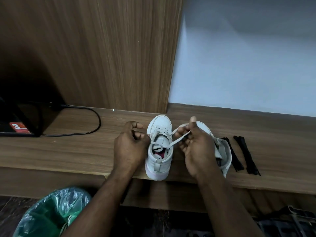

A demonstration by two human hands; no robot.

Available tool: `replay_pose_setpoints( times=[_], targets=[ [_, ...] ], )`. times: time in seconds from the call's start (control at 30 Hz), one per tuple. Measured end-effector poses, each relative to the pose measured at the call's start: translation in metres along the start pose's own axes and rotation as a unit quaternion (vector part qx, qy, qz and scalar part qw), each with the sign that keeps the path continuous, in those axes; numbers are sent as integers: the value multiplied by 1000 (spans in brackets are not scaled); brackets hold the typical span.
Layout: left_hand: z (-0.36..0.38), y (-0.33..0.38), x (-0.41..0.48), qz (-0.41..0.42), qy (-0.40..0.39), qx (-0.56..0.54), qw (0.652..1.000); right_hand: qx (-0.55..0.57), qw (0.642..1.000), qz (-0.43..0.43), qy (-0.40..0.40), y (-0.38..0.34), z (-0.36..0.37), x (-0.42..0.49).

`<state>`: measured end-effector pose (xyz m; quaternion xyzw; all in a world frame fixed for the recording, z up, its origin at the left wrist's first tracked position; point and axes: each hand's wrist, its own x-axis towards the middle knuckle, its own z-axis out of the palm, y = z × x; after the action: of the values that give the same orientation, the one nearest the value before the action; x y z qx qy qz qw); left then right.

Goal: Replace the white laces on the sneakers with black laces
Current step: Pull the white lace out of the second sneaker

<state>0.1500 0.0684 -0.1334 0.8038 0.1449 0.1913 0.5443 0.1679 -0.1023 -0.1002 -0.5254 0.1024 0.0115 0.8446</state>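
Pinched between thumb and fingers, the right hand (196, 147) has its grip closed on a white lace (177, 140), which runs taut from the grip down and leftward across the mouth of the near sneaker (159, 151). Left of that grip, the left hand (130, 146) is curled with its fingertips at the shoe's left eyelet edge, where the lace's other end runs — whether this grip actually clamps it I cannot tell. Both forearms reach up from the bottom edge, palms turned inward toward the shoe between them. Behind the right hand, largely covered by it, stands the second sneaker (222, 151). Just right of that grip lie two bundled black laces (246, 154) on the wooden counter (68, 151). Far left of the grips sit a dark box (18, 122) and a black cable (85, 122); below them — under the counter's edge — a bin with a green liner (51, 212).
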Motion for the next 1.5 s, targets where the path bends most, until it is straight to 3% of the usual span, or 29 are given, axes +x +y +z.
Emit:
replay_pose_setpoints(
  times=[0.1, 0.2, 0.33, 0.4, 0.47, 0.53, 0.6, 0.67, 0.73, 0.77, 0.83, 0.93, 1.0, 1.1, 1.23, 1.37, 1.5],
  targets=[
    [2, 0, 2, -37, -6, -44, 998, 150, 986, -10, -73, -19, -2, -1],
    [5, 2, 6, -114, 2, -169, 979, 166, 978, -80, -100, -36, -7, 0],
    [-1, 8, 13, -232, 14, -450, 862, 74, 977, -189, -68, -52, -16, -1],
    [-10, 6, 21, -227, 45, -531, 815, 53, 973, -220, -55, -55, -16, -3],
    [-20, 1, 29, -199, 104, -560, 798, 40, 968, -242, -55, -55, -14, -4],
    [-26, -3, 35, -168, 146, -539, 812, 21, 964, -258, -59, -54, -14, -4],
    [-28, -5, 36, -135, 133, -464, 866, -26, 962, -268, -51, -49, -14, -1],
    [-24, -4, 31, -90, 76, -315, 942, -114, 959, -256, -38, -38, -11, 1],
    [-20, -5, 24, 8, 39, -95, 995, -212, 949, -233, -31, -22, -7, 3],
    [-19, -7, 21, 63, 32, 33, 997, -264, 938, -225, -19, -14, -7, 3],
    [-19, -10, 18, 107, 21, 222, 969, -366, 902, -226, 29, -3, -7, 5],
    [-18, -11, 18, 54, -9, 328, 943, -462, 841, -268, 86, 6, -7, 2],
    [-17, -11, 17, 24, -13, 355, 934, -497, 807, -308, 88, 10, -7, -3],
    [-18, -12, 17, 5, 13, 362, 932, -512, 787, -333, 89, 14, -7, -8],
    [-23, -15, 23, 55, 33, 363, 929, -537, 765, -348, 75, 20, -4, -13],
    [-14, 2, 18, 143, 12, 203, 969, -554, 787, -269, 31, 25, -9, -15],
    [4, 14, -1, 222, -51, 140, 964, -547, 793, -265, 46, 28, -8, -16]
  ],
)
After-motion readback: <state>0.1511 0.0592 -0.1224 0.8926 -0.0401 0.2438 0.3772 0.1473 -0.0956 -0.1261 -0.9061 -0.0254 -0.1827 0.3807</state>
